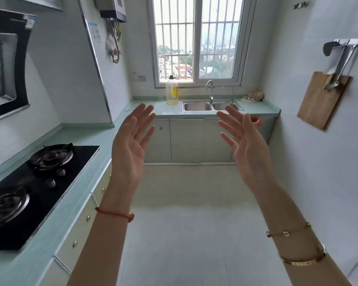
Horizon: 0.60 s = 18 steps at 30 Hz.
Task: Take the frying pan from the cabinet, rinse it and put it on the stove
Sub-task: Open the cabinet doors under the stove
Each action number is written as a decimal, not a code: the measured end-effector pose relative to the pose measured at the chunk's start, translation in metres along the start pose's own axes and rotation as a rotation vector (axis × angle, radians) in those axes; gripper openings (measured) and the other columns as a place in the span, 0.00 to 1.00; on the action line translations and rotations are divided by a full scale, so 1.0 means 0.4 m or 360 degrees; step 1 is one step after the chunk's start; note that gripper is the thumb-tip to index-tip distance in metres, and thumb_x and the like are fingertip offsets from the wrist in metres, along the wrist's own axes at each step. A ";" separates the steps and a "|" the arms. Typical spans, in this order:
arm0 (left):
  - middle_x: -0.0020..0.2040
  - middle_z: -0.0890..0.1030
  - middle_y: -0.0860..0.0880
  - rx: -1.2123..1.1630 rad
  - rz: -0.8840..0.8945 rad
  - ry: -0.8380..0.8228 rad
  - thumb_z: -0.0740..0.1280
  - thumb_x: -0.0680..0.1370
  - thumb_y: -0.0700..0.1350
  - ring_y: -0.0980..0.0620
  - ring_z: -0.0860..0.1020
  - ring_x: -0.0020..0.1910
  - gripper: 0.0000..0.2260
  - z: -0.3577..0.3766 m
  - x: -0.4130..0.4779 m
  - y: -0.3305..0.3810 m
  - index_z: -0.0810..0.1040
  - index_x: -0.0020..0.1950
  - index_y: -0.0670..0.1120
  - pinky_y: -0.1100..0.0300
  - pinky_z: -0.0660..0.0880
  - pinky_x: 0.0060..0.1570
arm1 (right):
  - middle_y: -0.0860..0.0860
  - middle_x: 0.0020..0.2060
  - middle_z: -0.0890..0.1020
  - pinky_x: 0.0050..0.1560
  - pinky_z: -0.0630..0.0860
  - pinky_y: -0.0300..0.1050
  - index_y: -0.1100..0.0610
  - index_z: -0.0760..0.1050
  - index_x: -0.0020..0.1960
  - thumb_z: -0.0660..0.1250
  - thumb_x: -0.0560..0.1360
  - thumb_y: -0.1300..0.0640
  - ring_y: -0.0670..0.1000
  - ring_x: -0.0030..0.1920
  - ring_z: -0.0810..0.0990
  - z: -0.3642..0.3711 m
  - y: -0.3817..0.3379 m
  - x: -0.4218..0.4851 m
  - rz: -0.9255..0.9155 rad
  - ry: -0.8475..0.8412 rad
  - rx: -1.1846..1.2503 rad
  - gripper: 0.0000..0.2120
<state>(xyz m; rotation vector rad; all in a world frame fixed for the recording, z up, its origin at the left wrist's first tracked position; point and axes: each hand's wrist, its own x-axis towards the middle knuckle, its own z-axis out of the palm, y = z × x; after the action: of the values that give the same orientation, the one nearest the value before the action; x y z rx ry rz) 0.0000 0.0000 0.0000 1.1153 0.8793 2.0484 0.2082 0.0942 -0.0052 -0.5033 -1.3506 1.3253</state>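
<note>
No frying pan shows anywhere; the cabinet doors (186, 140) under the sink (212, 106) are all closed, so whatever they hold is hidden. The sink, a double steel basin set in the pale green counter (262, 110) below the window, serves as the landmark here. Its right basin is partly covered by the fingertips of the right hand (245, 145), and something red on the cabinet front to the right of the sink is mostly blocked by that hand and cannot be identified. The left hand (130, 145) is raised in front of the cabinets left of the sink; both hands are spread wide, palms turned toward each other, holding nothing. The stove (29, 190) lies well to the left of the sink and nearer the camera, its black top cut off by the left frame edge, with both burners bare. A yellow bottle (172, 90) stands just left of the sink, and a crumpled cloth (253, 97) lies to its right near the wall. Between the hands and the sink cabinets the pale floor (186, 203) is open.
</note>
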 end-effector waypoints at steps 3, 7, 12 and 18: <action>0.71 0.76 0.45 -0.0005 -0.0018 0.0014 0.53 0.83 0.46 0.49 0.74 0.70 0.21 -0.008 0.033 -0.021 0.68 0.74 0.40 0.48 0.67 0.73 | 0.50 0.67 0.79 0.71 0.69 0.49 0.56 0.70 0.74 0.48 0.85 0.48 0.47 0.68 0.77 -0.009 0.022 0.030 0.0038 0.0034 -0.0014 0.24; 0.70 0.76 0.45 -0.0073 -0.0035 -0.0017 0.53 0.83 0.46 0.50 0.75 0.70 0.21 -0.016 0.095 -0.063 0.68 0.74 0.40 0.49 0.68 0.72 | 0.50 0.66 0.80 0.71 0.70 0.50 0.55 0.71 0.73 0.48 0.85 0.48 0.47 0.67 0.77 -0.014 0.061 0.097 0.0062 0.0071 0.0015 0.23; 0.70 0.76 0.45 -0.0109 -0.0040 -0.0058 0.53 0.83 0.46 0.50 0.75 0.70 0.21 -0.042 0.210 -0.113 0.67 0.75 0.40 0.50 0.68 0.72 | 0.50 0.66 0.80 0.71 0.70 0.49 0.52 0.73 0.70 0.49 0.85 0.47 0.47 0.67 0.77 -0.015 0.113 0.210 0.0063 0.0094 -0.0016 0.21; 0.70 0.76 0.46 -0.0129 -0.0007 -0.0117 0.53 0.82 0.46 0.50 0.75 0.70 0.22 -0.066 0.363 -0.161 0.67 0.75 0.41 0.49 0.67 0.73 | 0.50 0.67 0.80 0.69 0.71 0.47 0.55 0.71 0.73 0.48 0.85 0.48 0.47 0.67 0.77 -0.004 0.167 0.369 0.0027 0.0084 -0.0040 0.23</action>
<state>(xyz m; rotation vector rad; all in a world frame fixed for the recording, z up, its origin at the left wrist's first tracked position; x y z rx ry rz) -0.0730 0.1435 0.0031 1.1358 0.7551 2.0080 0.1418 0.2420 -0.0055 -0.5641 -1.3237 1.3015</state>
